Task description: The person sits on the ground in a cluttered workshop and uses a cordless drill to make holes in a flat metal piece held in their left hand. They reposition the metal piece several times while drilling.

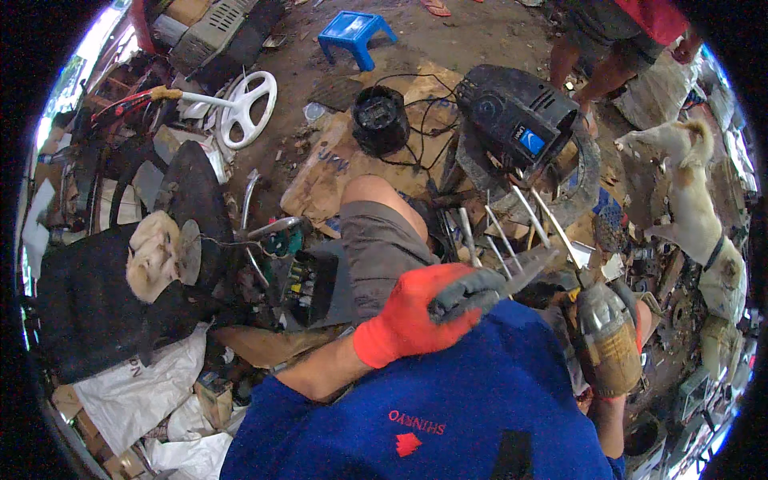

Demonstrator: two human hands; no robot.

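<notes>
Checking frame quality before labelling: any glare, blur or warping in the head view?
Head view: strong fisheye warp, black corners, edges bending at the rim; daylight blown out at the upper left rim; the left hand in its red glove and the power drill in the right hand look slightly soft; centre evenly lit, no hard shadows.

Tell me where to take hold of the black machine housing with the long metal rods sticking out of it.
Grip the black housing by its rounded outer shell, coming from its far side, away from the person. The metal rods project from its near face toward the left hand and the power drill in the right hand, so that side is crowded. The shell looks broad, so two hands seem safer.
</notes>
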